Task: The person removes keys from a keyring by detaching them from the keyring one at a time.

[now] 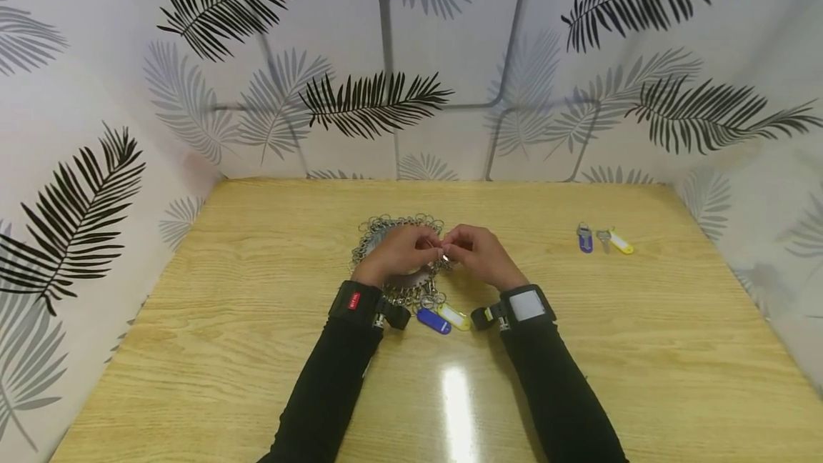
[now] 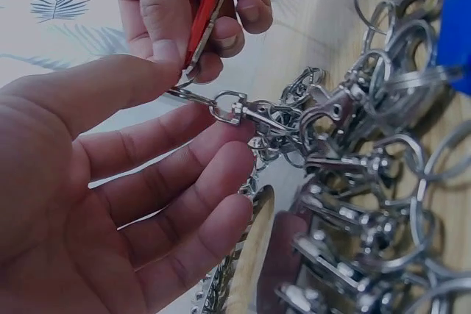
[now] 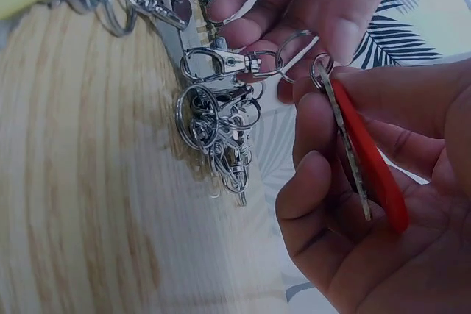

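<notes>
My left hand (image 1: 398, 252) pinches a split ring (image 3: 294, 48) between thumb and forefinger, its other fingers spread below. That ring is linked to a swivel snap hook (image 3: 232, 62), one of several at the edge of a shiny round plate (image 1: 414, 279). Facing it, my right hand (image 1: 481, 254) holds a red key tag (image 3: 379, 163) and a key (image 3: 347, 141) by curled fingers. The small ring (image 3: 321, 71) at the top of the tag meets the split ring at the fingertips. In the head view, both hands overlap the plate's right side.
At the plate's near edge lie a blue tag (image 1: 434, 321) and a yellow tag (image 1: 454, 316). Farther right on the wooden table (image 1: 257, 349) are a purple-blue tag (image 1: 585, 243) with a key and a yellow tag (image 1: 621, 241) with another key (image 1: 604, 238). Patterned walls (image 1: 444, 41) surround the table.
</notes>
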Available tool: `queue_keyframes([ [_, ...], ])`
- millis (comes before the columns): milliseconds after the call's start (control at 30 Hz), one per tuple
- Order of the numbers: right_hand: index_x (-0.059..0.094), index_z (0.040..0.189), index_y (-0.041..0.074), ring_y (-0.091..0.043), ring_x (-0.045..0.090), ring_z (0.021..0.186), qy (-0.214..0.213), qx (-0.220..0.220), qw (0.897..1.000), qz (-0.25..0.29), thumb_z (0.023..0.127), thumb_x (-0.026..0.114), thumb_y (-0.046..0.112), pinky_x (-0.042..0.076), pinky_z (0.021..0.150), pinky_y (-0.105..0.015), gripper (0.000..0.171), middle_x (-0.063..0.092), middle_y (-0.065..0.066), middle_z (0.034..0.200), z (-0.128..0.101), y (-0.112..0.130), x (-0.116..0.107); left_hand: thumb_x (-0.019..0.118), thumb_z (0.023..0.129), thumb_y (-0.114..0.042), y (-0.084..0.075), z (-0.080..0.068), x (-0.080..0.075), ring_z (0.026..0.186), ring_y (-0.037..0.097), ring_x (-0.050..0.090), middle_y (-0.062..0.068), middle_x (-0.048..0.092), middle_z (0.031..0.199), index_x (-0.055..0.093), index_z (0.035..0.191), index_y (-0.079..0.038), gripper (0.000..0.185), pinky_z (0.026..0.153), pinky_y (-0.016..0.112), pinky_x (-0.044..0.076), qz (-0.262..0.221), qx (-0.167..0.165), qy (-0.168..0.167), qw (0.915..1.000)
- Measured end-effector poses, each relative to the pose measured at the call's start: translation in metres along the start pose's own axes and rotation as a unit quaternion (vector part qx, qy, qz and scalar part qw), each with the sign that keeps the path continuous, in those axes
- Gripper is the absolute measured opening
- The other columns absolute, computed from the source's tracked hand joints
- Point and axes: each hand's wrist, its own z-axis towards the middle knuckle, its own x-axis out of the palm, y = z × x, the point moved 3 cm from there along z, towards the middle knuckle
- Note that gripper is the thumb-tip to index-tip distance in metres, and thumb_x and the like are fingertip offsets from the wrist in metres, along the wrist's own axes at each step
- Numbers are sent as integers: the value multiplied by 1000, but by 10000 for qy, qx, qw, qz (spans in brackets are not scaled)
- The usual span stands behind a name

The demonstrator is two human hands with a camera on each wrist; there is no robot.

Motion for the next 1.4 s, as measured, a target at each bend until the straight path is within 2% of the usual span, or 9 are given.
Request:
queue_keyframes([
  [267, 68, 95, 7, -20, 60, 75, 195, -126, 9997, 82, 94, 64, 13, 48, 65, -32, 7, 67, -6, 90, 0, 1, 2, 70, 90, -18, 0, -1, 1, 82, 13, 63, 0, 67, 89, 70, 103, -10, 15, 76, 30, 50, -115, -52, 80, 9999],
  [467, 68, 94, 8, -22, 60, 74, 216, -7, 9997, 100, 94, 65, 13, 48, 64, -31, 6, 66, -4, 85, 0, 1, 2, 74, 87, -19, 0, -1, 0, 82, 15, 61, 1, 64, 89, 65, 99, -11, 16, 74, 30, 50, -110, -93, 53, 9999],
  [600, 68, 94, 7, -20, 60, 73, 129, -28, 9999, 61, 94, 64, 11, 48, 63, -30, 5, 66, -4, 86, -1, 1, 2, 69, 91, -27, 0, -2, 0, 84, 15, 62, 0, 65, 92, 66, 101, -13, 18, 75, 31, 50, -124, -97, 59, 9999],
  [733, 68, 94, 7, -18, 58, 71, 95, -57, 9999, -3, 94, 64, 11, 48, 62, -30, 5, 66, -4, 86, 0, 1, 2, 61, 96, -32, 0, -2, 1, 84, 20, 65, 5, 68, 94, 66, 106, -11, 24, 75, 32, 50, -195, -16, 201, 9996],
  [1000, 68, 95, 7, -21, 63, 80, 462, -13, 9987, 233, 93, 65, 10, 49, 72, -33, 5, 67, -6, 89, -1, 1, 2, 69, 91, -21, 0, -1, 0, 85, 15, 63, 2, 66, 92, 64, 100, -11, 15, 77, 32, 50, -275, -74, 42, 9996],
  [1200, 68, 95, 6, -17, 63, 83, 300, -46, 9995, 59, 92, 66, 9, 49, 74, -32, 5, 68, -6, 93, -1, 3, 3, 70, 88, -10, -2, -2, -1, 87, 15, 62, 2, 66, 93, 64, 102, -10, 15, 79, 32, 50, -224, 43, -6, 9997],
  [1400, 67, 96, 7, -18, 60, 81, 180, 93, 9996, -205, 94, 62, 10, 49, 69, -31, 6, 67, -6, 98, -2, 4, 2, 64, 94, -24, -3, -3, -1, 80, 18, 63, 4, 67, 87, 66, 101, -13, 14, 71, 30, 50, -209, -13, 119, 9997],
])
